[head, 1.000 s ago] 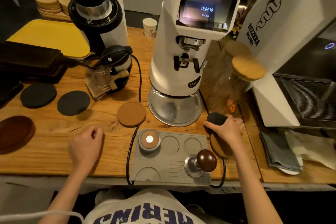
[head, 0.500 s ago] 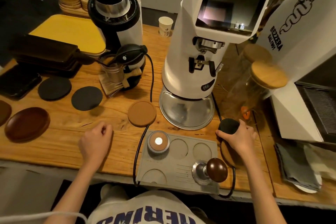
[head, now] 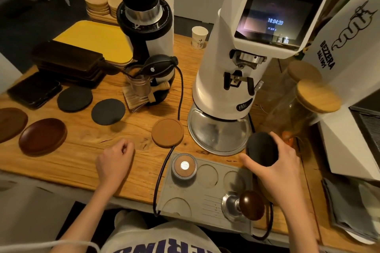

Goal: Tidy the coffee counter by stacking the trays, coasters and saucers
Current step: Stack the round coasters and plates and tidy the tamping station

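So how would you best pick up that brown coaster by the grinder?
By its rim, from above and from its left. The brown coaster lies flat and thin on the counter, so only the edge offers a hold; the cable and grinder crowd its right side.

Your view is dim and warm. Light falls from overhead onto the bench (head: 61,162), and the floor behind sinks almost to black. The grinder's screen (head: 273,18) glows, and its steel base tray (head: 218,131) carries soft glare. A black coaster (head: 108,111) casts a blurred shadow. Wide-angle distortion bows the edges, and detail is soft throughout.
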Demonstrator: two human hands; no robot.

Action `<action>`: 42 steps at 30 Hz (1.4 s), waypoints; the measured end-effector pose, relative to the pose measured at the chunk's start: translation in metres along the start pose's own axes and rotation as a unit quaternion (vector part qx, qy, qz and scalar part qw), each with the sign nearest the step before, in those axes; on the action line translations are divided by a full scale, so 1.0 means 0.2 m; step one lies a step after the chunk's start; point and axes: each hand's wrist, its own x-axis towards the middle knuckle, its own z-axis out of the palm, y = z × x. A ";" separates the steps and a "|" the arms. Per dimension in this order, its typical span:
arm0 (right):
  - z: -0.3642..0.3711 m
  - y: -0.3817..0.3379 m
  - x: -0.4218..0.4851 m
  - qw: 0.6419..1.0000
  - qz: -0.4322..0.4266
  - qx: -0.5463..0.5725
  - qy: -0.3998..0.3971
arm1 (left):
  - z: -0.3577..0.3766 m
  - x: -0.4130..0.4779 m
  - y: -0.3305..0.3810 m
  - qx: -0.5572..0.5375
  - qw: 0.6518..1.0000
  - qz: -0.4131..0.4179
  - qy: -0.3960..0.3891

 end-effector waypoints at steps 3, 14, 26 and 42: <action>0.08 -0.11 -0.07 0.998 -0.038 0.028 -0.033 | 0.00 0.00 0.00 -0.013 1.000 0.004 0.010; 0.43 -0.47 -0.16 0.980 -0.137 0.035 -0.141 | -0.04 -0.01 -0.01 -0.129 0.991 -0.016 0.007; 0.78 -0.89 -0.16 0.979 -0.127 0.045 -0.152 | -0.41 0.19 -0.47 -0.224 0.969 -0.090 0.058; 1.59 -1.49 -0.08 0.973 -0.180 0.005 -0.143 | -0.78 0.69 -1.24 -0.229 0.918 -0.233 0.225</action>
